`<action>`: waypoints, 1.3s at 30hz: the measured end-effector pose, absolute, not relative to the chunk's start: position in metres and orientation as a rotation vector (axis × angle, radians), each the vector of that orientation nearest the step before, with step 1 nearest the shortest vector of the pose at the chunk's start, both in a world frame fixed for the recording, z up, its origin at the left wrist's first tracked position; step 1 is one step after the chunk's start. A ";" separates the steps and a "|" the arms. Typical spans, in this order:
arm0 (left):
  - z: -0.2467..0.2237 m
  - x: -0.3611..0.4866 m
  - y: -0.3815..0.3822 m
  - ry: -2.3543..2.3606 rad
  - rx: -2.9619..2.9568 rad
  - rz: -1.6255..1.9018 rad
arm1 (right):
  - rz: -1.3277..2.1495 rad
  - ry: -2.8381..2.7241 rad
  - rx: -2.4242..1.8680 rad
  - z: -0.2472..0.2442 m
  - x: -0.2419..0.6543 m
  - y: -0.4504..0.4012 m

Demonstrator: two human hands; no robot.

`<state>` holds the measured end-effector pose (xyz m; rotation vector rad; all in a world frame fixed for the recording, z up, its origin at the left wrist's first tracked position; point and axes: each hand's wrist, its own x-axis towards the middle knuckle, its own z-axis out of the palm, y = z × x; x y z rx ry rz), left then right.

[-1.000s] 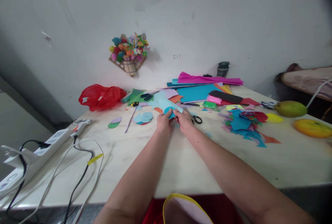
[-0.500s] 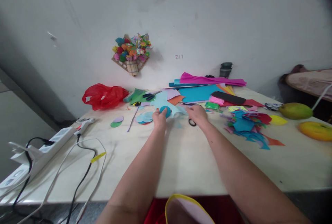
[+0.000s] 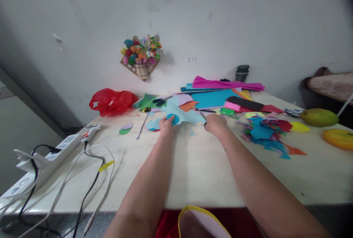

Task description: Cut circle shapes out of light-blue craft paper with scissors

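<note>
My left hand (image 3: 166,125) is closed on a blue paper circle (image 3: 172,119), which lies over a light blue sheet (image 3: 182,116). On the right, my right hand (image 3: 215,122) grips a pair of scissors (image 3: 204,119) by the black handle, its blades pointing toward the light blue sheet. Several cut circles (image 3: 153,124) in blue tones lie just left of my left hand. A small light blue scrap (image 3: 192,133) rests on the table between my hands.
A second pair of scissors (image 3: 162,101) and a red plastic bag (image 3: 113,102) lie behind. Paper scraps (image 3: 260,131), a black phone (image 3: 245,103) and mangoes (image 3: 319,117) are at right. A power strip (image 3: 41,168) with cables stands at left.
My right hand has taken hold of the scissors, which lay beside it before. My left hand has shifted slightly left with the blue circle and sheet.
</note>
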<state>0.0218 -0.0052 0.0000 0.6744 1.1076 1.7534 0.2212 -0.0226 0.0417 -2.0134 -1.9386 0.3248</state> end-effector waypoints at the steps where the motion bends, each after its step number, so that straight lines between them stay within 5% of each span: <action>1: 0.000 0.021 -0.005 1.121 0.670 1.756 | 0.281 -1.931 -2.058 0.042 0.223 -0.022; 7: 0.004 0.018 -0.009 1.110 0.620 1.751 | 0.233 -1.741 -2.098 0.047 0.239 -0.022; 13: 0.005 0.018 -0.011 1.031 0.660 1.728 | 1.132 -1.357 -1.417 0.048 0.228 -0.026; 18: 0.004 0.016 -0.010 0.978 0.715 1.702 | 1.436 -1.464 -1.168 0.048 0.221 -0.034; 39: 0.012 0.016 -0.014 0.980 0.775 1.637 | 1.650 -1.729 -1.133 0.056 0.231 -0.041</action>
